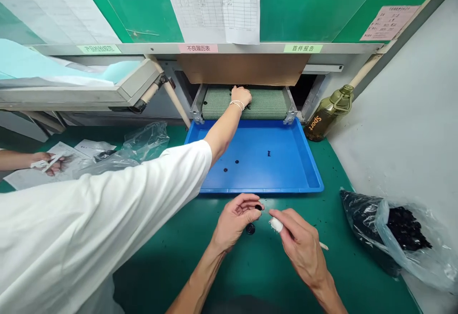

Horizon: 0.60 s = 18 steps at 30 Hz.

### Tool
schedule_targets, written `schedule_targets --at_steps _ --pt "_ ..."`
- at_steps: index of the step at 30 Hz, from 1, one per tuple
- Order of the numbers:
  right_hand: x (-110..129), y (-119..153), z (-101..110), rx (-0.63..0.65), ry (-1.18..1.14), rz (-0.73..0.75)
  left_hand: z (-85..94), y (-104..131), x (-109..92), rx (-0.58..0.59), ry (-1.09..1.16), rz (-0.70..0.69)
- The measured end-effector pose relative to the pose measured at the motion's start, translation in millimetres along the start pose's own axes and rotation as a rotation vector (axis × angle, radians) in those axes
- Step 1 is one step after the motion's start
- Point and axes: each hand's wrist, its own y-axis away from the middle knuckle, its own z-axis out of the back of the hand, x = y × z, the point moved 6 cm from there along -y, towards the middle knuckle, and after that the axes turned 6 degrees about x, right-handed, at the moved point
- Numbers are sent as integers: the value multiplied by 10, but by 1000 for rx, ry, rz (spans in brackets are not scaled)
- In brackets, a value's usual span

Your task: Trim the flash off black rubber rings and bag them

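Near the front of the green table, my left hand is closed, pinching a small black round part between thumb and fingertips. Just below those fingers, another black round part lies on the table. To its right, my right hand is closed around a slim pale stick-like tool, whose end pokes out behind the hand; its working tip cannot be made out. White wrapping shows at my right thumb and fingers. The two hands are close together but apart.
A blue tray holds a few small black pieces. Behind it, a co-worker's hand reaches onto a green mesh conveyor. Another person's hand is at left. An open bag of black parts and a bottle stand right.
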Motion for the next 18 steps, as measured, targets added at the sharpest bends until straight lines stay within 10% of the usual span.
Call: schedule_targets --at_steps 18 --pt "164 -21 -193 91 166 57 78 64 141 -25 115 9"
